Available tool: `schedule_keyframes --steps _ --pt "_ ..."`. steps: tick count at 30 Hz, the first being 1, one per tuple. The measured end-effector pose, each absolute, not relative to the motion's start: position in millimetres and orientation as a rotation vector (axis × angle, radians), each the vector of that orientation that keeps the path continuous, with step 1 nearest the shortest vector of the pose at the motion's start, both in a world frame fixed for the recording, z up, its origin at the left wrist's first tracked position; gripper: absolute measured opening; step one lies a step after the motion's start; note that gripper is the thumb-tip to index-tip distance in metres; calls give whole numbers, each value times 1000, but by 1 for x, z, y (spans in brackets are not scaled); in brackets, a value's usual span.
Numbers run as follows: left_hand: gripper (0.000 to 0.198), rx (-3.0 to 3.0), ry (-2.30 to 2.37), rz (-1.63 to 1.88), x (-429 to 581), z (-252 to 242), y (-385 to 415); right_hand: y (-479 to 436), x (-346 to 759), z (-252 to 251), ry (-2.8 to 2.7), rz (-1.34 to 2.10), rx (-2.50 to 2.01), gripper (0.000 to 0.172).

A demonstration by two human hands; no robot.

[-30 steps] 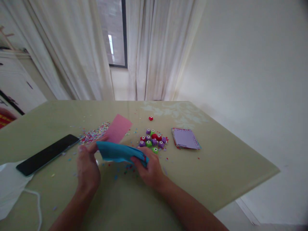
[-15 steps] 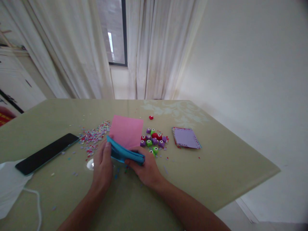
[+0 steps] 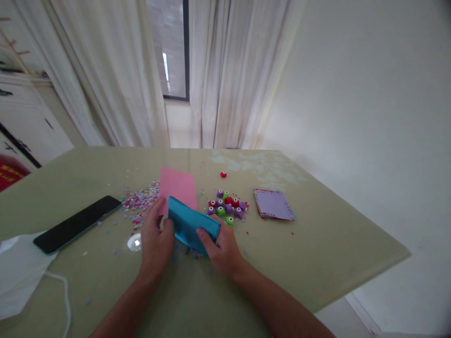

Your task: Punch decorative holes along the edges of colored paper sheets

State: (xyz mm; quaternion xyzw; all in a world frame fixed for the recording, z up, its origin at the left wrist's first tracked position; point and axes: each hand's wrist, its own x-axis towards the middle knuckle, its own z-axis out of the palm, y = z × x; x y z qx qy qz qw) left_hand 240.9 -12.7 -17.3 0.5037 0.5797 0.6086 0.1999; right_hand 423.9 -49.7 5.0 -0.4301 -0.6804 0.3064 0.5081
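Both hands hold a blue paper sheet [image 3: 190,224] just above the table, tilted up toward me. My left hand [image 3: 155,239] grips its left edge with fingers curled. My right hand [image 3: 220,246] pinches its right lower edge, index finger lying across the blue face. A pink sheet [image 3: 177,188] stands behind the blue one and touches it; which hand holds it I cannot tell. A cluster of small purple, red and green craft punches [image 3: 227,207] lies just beyond my right hand.
A pale green table [image 3: 317,244] carries a black phone [image 3: 77,223] at left, scattered confetti [image 3: 139,201], a lone red punch [image 3: 223,174], a stack of lilac cards [image 3: 274,204] at right, and a white cloth with a cord [image 3: 21,272] at the near left corner. Curtains hang behind.
The blue sheet has tipped up from lying nearly flat to facing me. My left hand has moved right, closer to my right hand. The pink sheet has turned narrower.
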Motion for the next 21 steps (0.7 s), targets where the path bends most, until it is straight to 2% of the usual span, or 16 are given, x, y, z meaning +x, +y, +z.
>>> schedule_keyframes --steps 5,9,15,18,21 --pt "59 1330 1777 1894 232 -2 -10 -37 437 7 -1361 714 -1127 30" --pt "57 1282 1770 1991 225 3 -8 11 456 31 -1232 377 -1259 32" --pt "53 1273 1736 1997 223 -6 1 119 460 85 -1579 -217 -1324 25" --pt "52 1260 1739 2005 221 -9 4 148 449 93 -1889 -367 -1425 32" --pt "53 1248 1743 2037 217 -8 5 152 436 79 -2271 -350 -1517 32"
